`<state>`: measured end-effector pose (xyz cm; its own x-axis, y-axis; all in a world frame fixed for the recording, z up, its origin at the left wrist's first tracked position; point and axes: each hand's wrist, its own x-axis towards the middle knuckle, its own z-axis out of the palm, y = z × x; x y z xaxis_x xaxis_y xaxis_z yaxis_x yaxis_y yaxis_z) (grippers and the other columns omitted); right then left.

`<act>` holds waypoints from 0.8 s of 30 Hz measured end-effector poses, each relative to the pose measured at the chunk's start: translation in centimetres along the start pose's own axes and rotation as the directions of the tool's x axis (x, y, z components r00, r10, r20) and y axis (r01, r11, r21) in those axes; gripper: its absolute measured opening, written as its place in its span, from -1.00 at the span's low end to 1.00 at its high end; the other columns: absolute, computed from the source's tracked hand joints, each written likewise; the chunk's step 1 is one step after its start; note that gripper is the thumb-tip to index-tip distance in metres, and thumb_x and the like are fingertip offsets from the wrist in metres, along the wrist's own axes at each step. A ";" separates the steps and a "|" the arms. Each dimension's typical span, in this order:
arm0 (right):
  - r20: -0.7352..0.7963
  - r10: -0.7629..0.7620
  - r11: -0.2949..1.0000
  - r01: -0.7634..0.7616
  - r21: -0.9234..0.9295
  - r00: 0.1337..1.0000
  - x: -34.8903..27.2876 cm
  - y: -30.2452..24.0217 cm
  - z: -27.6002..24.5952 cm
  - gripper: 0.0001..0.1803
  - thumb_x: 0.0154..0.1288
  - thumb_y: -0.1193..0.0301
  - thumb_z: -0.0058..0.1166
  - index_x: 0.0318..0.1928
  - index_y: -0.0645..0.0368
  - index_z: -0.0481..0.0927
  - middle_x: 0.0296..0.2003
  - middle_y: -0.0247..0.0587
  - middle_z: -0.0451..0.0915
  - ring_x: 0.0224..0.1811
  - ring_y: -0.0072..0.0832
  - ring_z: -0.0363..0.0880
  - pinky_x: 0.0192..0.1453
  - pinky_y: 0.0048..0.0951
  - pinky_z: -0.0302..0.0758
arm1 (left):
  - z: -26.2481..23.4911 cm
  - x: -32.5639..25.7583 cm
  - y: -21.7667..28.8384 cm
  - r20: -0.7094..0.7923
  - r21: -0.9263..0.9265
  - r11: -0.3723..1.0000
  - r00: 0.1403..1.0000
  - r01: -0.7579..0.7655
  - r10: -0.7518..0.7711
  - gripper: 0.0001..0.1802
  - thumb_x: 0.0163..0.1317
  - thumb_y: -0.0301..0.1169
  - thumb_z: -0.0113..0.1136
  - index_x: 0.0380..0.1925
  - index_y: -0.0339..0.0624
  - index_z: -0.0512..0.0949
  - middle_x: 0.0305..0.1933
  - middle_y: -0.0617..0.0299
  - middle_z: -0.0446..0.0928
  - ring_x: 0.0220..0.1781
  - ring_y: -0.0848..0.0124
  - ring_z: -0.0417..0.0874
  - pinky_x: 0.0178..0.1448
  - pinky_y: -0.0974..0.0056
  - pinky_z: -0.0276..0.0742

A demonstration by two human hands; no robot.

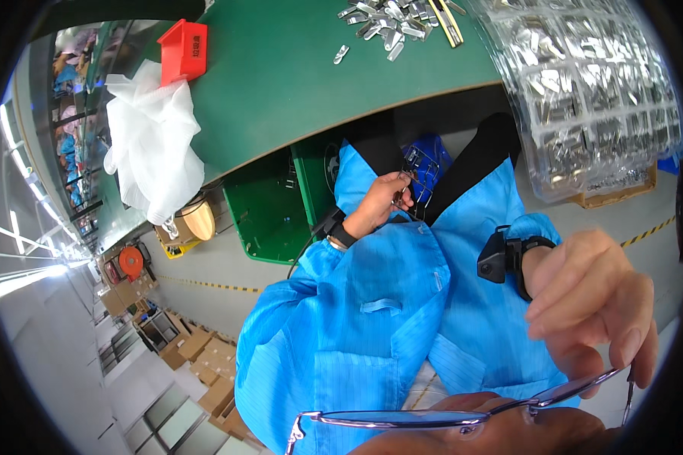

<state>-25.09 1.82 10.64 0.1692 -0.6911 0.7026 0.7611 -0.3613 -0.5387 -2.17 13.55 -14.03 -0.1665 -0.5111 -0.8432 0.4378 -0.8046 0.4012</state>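
My right hand (592,303) is raised close to the camera, its fingertips pinching the corner of a pair of thin metal-rimmed eyeglasses (448,417) that cross the bottom of the view. A black device is strapped to that wrist (505,258). My left hand (379,201) is down at my lap over my blue coat, fingers closed on a small dark wire-like piece (402,196); what it is I cannot tell. Next to it sits a blue wire-framed object (426,165) under the table edge.
A green table (296,76) carries a pile of small metal parts (387,23), clear blister trays of metal parts (592,98), a red bin (184,49) and a white plastic bag (152,144). A tape roll (197,220) and cardboard boxes (205,364) are on the floor at left.
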 end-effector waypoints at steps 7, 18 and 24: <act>-0.184 0.236 0.971 -0.237 0.016 0.954 6.6 -1.8 -1.1 -0.41 0.07 0.48 0.30 0.15 -0.15 0.46 0.05 -0.32 0.49 -0.60 -0.44 0.65 -0.61 -0.48 0.59 | 3.3 -1.7 1.3 -0.054 -0.152 0.963 0.971 0.224 -0.234 -0.86 0.34 -0.31 -0.01 -0.22 -0.08 0.49 -0.57 0.31 0.48 -0.47 0.43 0.57 -0.43 0.35 0.45; 0.058 0.338 0.928 -0.343 0.145 0.939 16.6 -11.2 -3.7 -0.42 0.06 0.39 0.34 0.14 -0.22 0.49 -0.30 -0.07 0.67 -0.62 -0.47 0.64 -0.58 -0.56 0.56 | 16.0 -9.6 -2.2 -0.135 -0.404 0.908 0.973 0.116 -0.185 -0.85 0.32 -0.26 0.03 -0.27 -0.04 0.49 -0.55 0.32 0.49 -0.49 0.41 0.58 -0.47 0.34 0.45; 0.343 0.380 0.845 -0.473 0.249 0.859 18.9 -13.4 -2.0 -0.41 0.10 0.27 0.32 0.18 -0.27 0.46 -0.28 -0.06 0.67 -0.61 -0.49 0.64 -0.61 -0.63 0.51 | 21.1 -13.3 -4.4 -0.149 -0.543 0.839 0.988 -0.041 -0.048 -0.84 0.34 -0.29 0.00 -0.20 -0.06 0.49 -0.54 0.31 0.49 -0.49 0.43 0.57 -0.45 0.37 0.49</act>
<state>-33.41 -7.67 30.22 0.6495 -0.5165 0.5581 0.7189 0.1779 -0.6719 -20.55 17.49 2.92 -0.0537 -0.4209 -0.9055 0.8535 -0.4900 0.1771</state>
